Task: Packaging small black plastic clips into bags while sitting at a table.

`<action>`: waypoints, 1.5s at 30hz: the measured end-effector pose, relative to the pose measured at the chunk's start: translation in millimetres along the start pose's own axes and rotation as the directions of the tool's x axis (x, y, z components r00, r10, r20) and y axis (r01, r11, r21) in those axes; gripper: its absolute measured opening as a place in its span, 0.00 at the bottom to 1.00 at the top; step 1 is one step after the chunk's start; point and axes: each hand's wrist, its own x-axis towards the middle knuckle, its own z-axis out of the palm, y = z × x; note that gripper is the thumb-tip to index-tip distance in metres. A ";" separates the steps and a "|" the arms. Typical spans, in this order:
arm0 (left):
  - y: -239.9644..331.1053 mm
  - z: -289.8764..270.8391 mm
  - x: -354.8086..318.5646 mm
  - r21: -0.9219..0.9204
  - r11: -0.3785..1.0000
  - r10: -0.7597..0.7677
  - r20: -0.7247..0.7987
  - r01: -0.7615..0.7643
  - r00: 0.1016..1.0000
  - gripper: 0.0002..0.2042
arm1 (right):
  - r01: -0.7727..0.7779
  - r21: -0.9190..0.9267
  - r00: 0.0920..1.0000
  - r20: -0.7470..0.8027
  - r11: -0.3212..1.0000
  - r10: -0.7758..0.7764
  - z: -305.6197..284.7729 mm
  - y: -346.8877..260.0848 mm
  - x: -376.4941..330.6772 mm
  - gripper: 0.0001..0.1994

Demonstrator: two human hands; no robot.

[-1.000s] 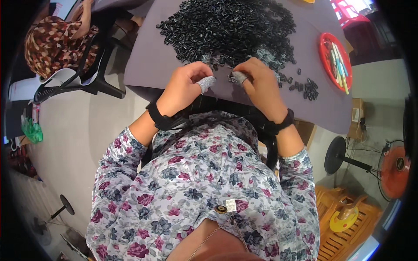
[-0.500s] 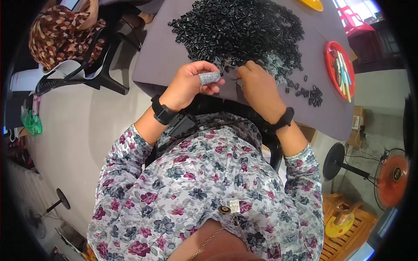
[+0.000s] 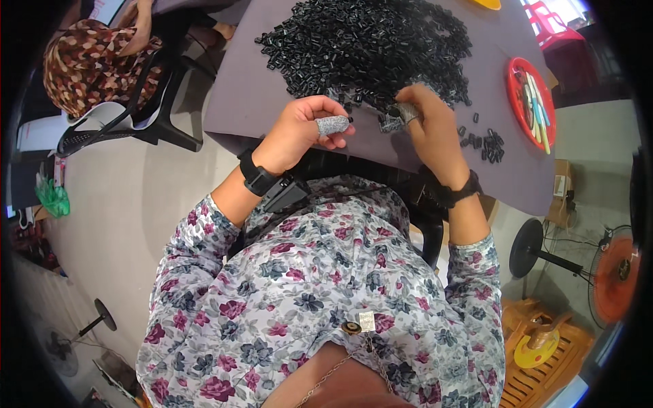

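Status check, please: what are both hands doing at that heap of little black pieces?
Left hand curled, grey-capped thumb, contents unclear. Right hand pinching a small piece at the black pile. Nothing blocking.

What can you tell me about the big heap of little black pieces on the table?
The heap of black pieces is a wide, loose mound of many small, glossy, plastic-looking bits, lying on the grey table straight ahead of the person. Its near edge thins into strays, with a separate small cluster to the right. The right hand reaches into that near edge; the left hand stays just short of it.
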 end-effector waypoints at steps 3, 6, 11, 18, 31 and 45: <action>-0.8 -0.4 -1.3 0.017 1.000 0.004 -0.021 -0.004 1.000 0.06 | 0.013 -0.140 0.995 0.103 0.990 0.001 -0.1 -16.5 -9.0 0.10; -1.7 0.0 -0.1 0.024 1.000 0.003 -0.034 -0.002 0.999 0.05 | 0.045 -0.281 0.986 0.167 0.959 0.003 13.7 -16.6 -17.7 0.10; -2.2 -0.1 -1.4 0.025 1.000 0.010 -0.042 -0.009 0.999 0.04 | 0.057 -0.314 0.984 0.179 0.948 0.000 21.3 -8.5 -12.8 0.09; -3.7 0.6 -2.0 0.064 0.998 0.031 -0.044 -0.028 0.999 0.04 | -0.016 -0.172 0.991 0.132 0.985 0.039 11.8 -2.9 -14.0 0.09; 1.9 20.9 8.9 0.123 0.992 0.038 -0.014 -0.036 0.999 0.04 | -0.048 0.085 0.996 0.085 0.995 0.041 5.5 -4.6 -5.9 0.11; 0.7 23.9 16.9 0.140 0.989 0.056 -0.012 -0.053 0.998 0.05 | -0.075 0.217 0.990 0.130 0.973 0.047 5.7 -14.2 -7.5 0.08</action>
